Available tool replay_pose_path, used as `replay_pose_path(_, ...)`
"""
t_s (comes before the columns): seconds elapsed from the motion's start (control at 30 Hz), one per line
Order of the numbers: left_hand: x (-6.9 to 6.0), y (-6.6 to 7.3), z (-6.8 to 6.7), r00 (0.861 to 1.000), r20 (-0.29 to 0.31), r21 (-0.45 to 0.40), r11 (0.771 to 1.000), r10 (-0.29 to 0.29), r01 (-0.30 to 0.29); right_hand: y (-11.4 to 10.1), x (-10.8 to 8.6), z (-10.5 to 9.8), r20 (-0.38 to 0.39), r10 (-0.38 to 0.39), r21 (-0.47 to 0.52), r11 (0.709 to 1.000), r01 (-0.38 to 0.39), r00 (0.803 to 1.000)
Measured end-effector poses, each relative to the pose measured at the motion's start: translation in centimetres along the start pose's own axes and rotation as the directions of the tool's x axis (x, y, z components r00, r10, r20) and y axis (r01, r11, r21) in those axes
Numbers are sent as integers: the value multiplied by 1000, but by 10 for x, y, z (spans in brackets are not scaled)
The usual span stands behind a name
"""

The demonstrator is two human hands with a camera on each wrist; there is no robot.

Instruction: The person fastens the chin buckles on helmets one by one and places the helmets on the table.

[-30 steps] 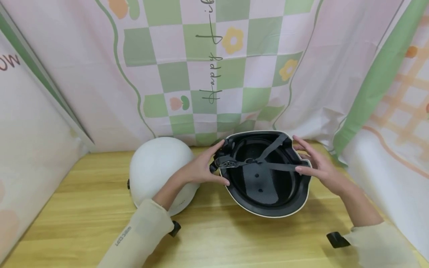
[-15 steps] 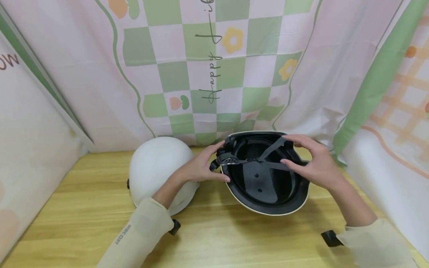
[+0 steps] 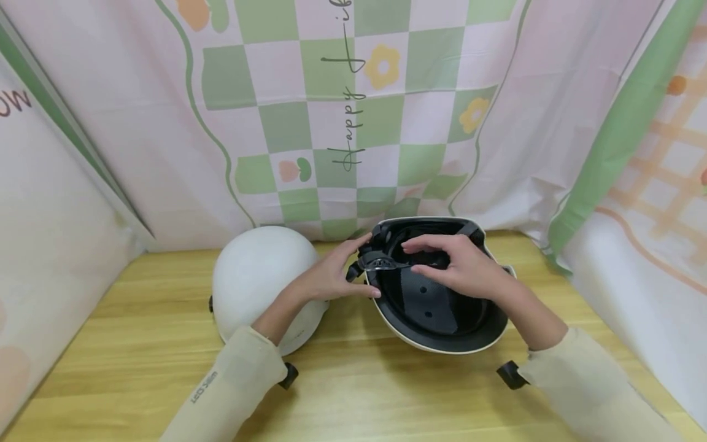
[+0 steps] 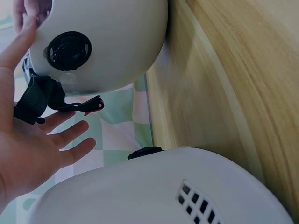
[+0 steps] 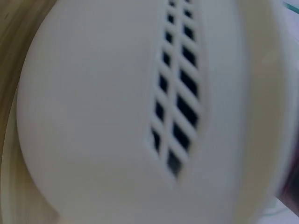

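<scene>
In the head view, the upturned helmet [image 3: 428, 345] lies right of centre, in the lower half, on the table [image 3: 359, 405]. The left hand [image 3: 331, 276] is spread at its left edge. The right hand [image 3: 469, 268] is over its hollow, thumb and forefinger apart, near the buckle [image 3: 380, 263].

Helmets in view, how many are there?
2. A white helmet sits dome-up on the table; an upturned helmet, its inside showing, is to its right, beneath the right hand.
</scene>
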State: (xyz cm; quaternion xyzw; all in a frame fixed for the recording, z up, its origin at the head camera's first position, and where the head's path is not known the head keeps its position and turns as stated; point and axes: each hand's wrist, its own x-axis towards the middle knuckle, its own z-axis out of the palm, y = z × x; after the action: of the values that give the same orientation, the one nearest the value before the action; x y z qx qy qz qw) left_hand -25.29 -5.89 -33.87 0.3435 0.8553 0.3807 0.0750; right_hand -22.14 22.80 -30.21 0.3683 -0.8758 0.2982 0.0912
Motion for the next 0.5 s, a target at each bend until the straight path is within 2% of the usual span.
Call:
replay_pose_path(0.1, 1, -1, 0, 1000, 9, 11, 1000, 7, -7, 1, 8, 6, 103, 53, 29, 998, -56, 993)
replay_pose_path(0.2, 1, -2, -1, 1000, 20, 34, 999, 10, -11, 2, 12, 12, 166, 78, 54, 995, -88, 983)
replay_pose_path(0.5, -1, -5, -4, 1000, 20, 121, 993, -5, 3, 8, 16, 22, 180, 109, 112, 985, -131, 978)
